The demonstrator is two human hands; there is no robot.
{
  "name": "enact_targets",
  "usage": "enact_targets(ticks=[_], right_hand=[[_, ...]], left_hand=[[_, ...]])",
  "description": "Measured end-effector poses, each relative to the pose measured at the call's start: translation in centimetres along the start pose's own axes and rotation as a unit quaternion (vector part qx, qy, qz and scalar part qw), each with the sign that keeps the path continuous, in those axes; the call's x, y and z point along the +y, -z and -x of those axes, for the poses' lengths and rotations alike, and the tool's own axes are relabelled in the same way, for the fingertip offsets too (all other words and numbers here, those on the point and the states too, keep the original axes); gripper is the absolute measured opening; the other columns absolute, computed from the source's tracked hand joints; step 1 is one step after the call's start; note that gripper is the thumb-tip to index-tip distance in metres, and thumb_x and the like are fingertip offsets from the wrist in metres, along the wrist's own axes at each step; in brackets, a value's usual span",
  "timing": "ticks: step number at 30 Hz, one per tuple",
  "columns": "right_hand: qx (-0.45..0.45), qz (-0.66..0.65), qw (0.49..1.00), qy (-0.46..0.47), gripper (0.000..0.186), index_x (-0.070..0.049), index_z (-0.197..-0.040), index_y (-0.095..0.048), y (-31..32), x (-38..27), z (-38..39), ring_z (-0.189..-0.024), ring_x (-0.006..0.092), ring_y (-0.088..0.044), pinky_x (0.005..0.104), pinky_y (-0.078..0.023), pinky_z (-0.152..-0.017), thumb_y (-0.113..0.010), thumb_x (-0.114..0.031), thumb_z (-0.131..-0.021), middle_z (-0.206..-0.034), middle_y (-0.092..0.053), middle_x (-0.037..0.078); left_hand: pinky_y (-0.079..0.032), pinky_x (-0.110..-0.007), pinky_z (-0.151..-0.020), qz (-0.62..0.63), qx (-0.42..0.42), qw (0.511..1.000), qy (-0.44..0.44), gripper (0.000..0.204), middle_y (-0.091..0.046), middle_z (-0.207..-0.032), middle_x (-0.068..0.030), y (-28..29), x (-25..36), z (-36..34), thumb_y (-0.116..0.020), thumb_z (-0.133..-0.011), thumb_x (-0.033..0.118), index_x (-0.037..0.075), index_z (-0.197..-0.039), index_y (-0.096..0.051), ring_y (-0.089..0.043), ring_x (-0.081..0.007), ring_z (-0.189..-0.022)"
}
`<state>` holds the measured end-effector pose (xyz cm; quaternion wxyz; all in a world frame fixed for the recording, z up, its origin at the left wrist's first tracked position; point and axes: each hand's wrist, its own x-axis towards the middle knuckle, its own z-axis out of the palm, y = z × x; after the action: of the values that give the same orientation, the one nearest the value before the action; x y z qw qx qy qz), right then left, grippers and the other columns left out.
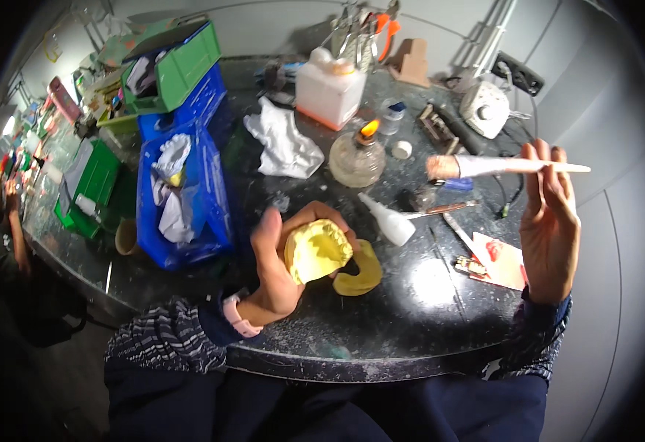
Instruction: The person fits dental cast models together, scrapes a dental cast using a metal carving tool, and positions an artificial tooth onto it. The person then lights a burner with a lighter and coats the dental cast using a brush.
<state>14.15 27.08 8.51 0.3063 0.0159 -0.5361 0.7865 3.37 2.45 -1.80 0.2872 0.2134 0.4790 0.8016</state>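
My left hand (277,276) is closed around a yellow plaster dental cast (315,252), whose row of teeth faces up. A second, horseshoe-shaped yellow cast (360,274) lies on the bench just right of it. Raised at the right, my right hand (551,221) pinches the pale handle of a brush (484,166) between its fingers. The brush is level, its bristles pointing left. Below it on the bench lie a sheet of pink wax (503,259) and a knife-like tool (464,236). A white squeeze bottle (392,223) rests on its side beyond the casts.
A glass spirit lamp (357,158) burns with an open flame in the middle. Crumpled white paper (284,140), a white canister (330,92) and a blue bin (153,243) stand left and behind. Green bins (171,74) sit farther left. Another person's arm (16,228) shows at far left.
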Motion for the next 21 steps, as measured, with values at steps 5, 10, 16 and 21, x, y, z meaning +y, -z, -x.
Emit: enact_targets(ticks=[5,10,16,21], right_hand=[[-0.318,0.071,0.931,0.167,0.045,-0.001,-0.128,-0.038,0.0,3.0,2.6,-0.120,0.0247,-0.051,0.0328,-0.048,-0.095,-0.060,-0.008,-0.089,-0.095,-0.052,0.011],[-0.356,0.299,0.828,0.313,0.036,-0.006,-0.105,-0.049,-2.1,4.3,6.3,-0.082,0.0310,-0.069,0.0259,-0.056,-0.050,-0.071,0.000,-0.078,-0.090,-0.061,0.013],[-0.368,0.347,0.787,0.352,0.041,-0.007,-0.107,-0.051,-2.4,8.1,7.0,-0.081,0.0314,-0.069,0.0235,-0.056,-0.040,-0.072,0.002,-0.073,-0.091,-0.063,0.021],[-0.363,0.346,0.805,0.318,0.036,-0.007,-0.105,-0.053,-2.6,7.7,8.0,-0.082,0.0334,-0.069,0.0243,-0.058,-0.045,-0.070,0.003,-0.075,-0.087,-0.062,0.021]], left_hand=[[-0.046,-0.028,-0.044,0.076,-0.015,0.991,0.113,0.103,-0.063,-0.082,-0.0180,0.5,0.3,0.1,-0.007,-0.070,0.087,-0.001,-0.096,-0.054,-0.062,-0.0233,-0.064],[-0.051,-0.030,-0.045,0.103,-0.009,0.990,0.099,0.108,-0.064,-0.084,-0.0190,0.9,-0.2,0.2,-0.004,-0.067,0.089,-0.003,-0.099,-0.050,-0.064,-0.0244,-0.067],[-0.050,-0.034,-0.072,0.171,0.081,0.978,0.084,0.106,-0.059,-0.079,-0.0135,1.4,-1.0,0.8,-0.008,-0.067,0.090,-0.003,-0.093,-0.052,-0.063,-0.0251,-0.076],[-0.054,-0.034,-0.058,0.100,0.062,0.988,0.100,0.109,-0.060,-0.078,-0.0168,0.9,-0.9,0.2,-0.007,-0.064,0.092,-0.004,-0.090,-0.052,-0.063,-0.0257,-0.069]])
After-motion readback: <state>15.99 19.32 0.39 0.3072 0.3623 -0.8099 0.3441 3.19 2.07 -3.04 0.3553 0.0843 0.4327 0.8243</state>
